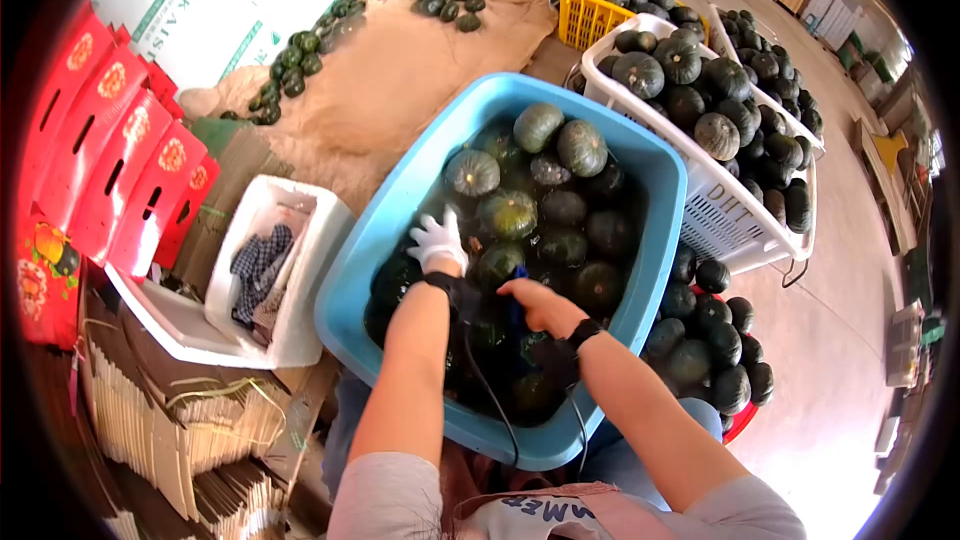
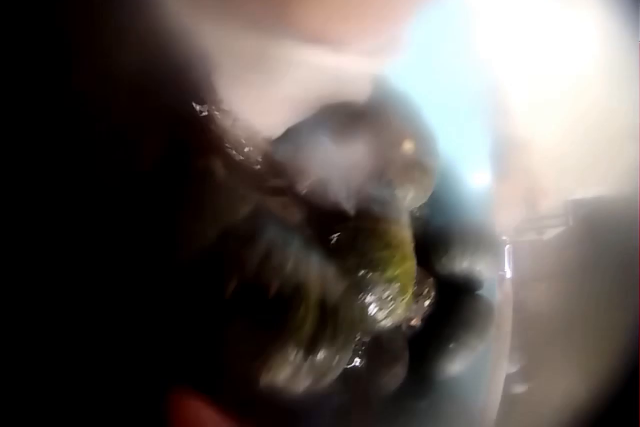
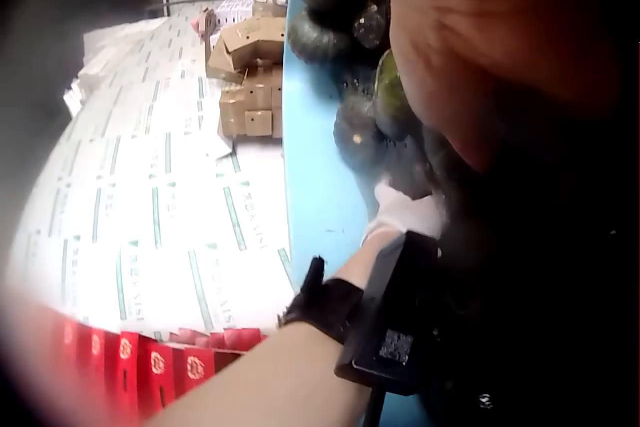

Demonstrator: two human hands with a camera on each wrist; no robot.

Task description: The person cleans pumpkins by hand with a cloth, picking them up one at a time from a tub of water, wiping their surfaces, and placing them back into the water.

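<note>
Pale sleeves (image 1: pixel 385 496) and a lettered shirt front (image 1: pixel 540 515) lie nearest the head camera, with both forearms reaching away into a blue tub (image 1: pixel 352 265). The left hand (image 1: pixel 438 242), in a white glove, is open with its fingers spread, near the tub's left side; whether it touches a squash cannot be told. The right hand (image 1: pixel 540 304), bare, curls round a blue object (image 1: pixel 518 318) nearer the middle. Just beyond the left hand sit a yellow-patched squash (image 1: pixel 507 214) and a grey-green squash (image 1: pixel 472 172); more dark squashes (image 1: pixel 564 246) fill the tub, partly under murky water.

Only the right wrist view shows a square code label (image 3: pixel 396 348) on the left wrist's black device (image 3: pixel 392 317). The head view alone takes in the white basket (image 1: pixel 715 215) of squashes outside the tub's right edge, and the foam box (image 1: pixel 335 225) outside its left edge.

Both wrists bend little. Water and the right hand hide most of the blue object, so its kind is unclear. Blur and darkness cover much of the left wrist view.
</note>
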